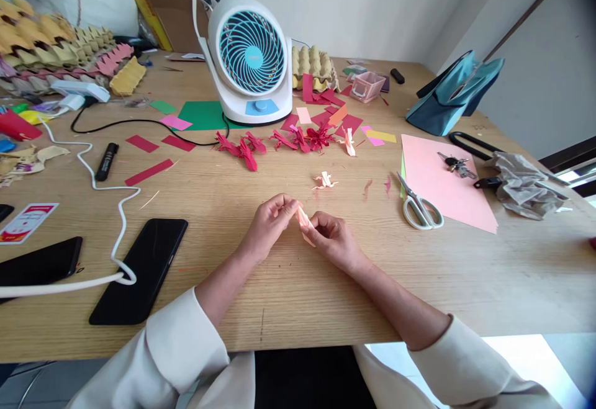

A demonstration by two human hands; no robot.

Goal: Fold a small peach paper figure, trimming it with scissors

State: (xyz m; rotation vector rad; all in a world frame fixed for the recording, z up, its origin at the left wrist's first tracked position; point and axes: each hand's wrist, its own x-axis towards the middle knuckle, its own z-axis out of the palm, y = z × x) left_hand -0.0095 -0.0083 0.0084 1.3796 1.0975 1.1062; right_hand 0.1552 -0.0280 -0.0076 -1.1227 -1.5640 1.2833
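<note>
A small folded piece of pale pink paper (305, 221) is held between my two hands above the table's front part. My left hand (270, 223) pinches its upper left end between thumb and fingertips. Lower on the right, my right hand (336, 239) grips the other end with thumb and curled fingers. Just beyond the hands lies a pale pink folded paper figure (325, 180) with thin points. Another pale one (349, 142) stands at the right end of a row of red folded paper figures (300, 140).
A white fan (254, 55) stands at the back. Scissors (419, 205) and keys (459, 165) rest on or beside a pink sheet (447, 192) on the right. At left are a black phone (139, 270), a white cable (121, 210), a marker (107, 161) and red strips (149, 172).
</note>
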